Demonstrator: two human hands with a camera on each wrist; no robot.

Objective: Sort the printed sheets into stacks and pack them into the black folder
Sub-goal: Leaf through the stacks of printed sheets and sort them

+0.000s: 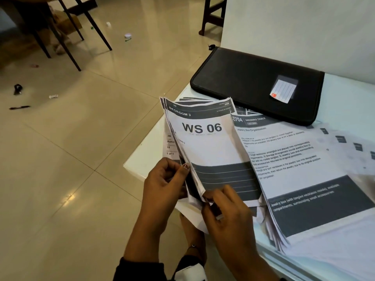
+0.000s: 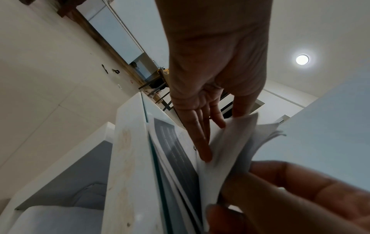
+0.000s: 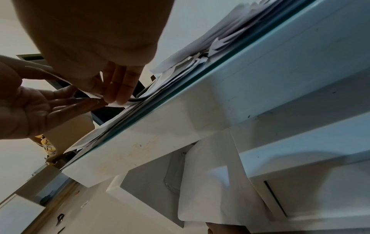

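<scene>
My two hands hold a bundle of printed sheets (image 1: 205, 147) raised over the near left corner of the white table (image 1: 142, 157). Its top page reads "WS 06, BEDROOM 3". My left hand (image 1: 182, 173) pinches the bundle's left edge, thumb on top and fingers (image 2: 202, 147) behind. At the bottom corner my right hand (image 1: 211, 197) pinches the sheets, fingers (image 3: 120, 90) curled on the paper's edge. More printed sheets (image 1: 294, 159) lie spread on the table to the right. The black folder (image 1: 257, 84) lies closed at the table's back, by the wall.
A loose sheet (image 3: 210, 182) hangs over the table's front edge below my hands. Left of the table is tiled floor (image 1: 81, 138) with small bits of litter. Dark chair legs (image 1: 67, 37) stand at the far left. A white wall (image 1: 304, 27) rises behind the folder.
</scene>
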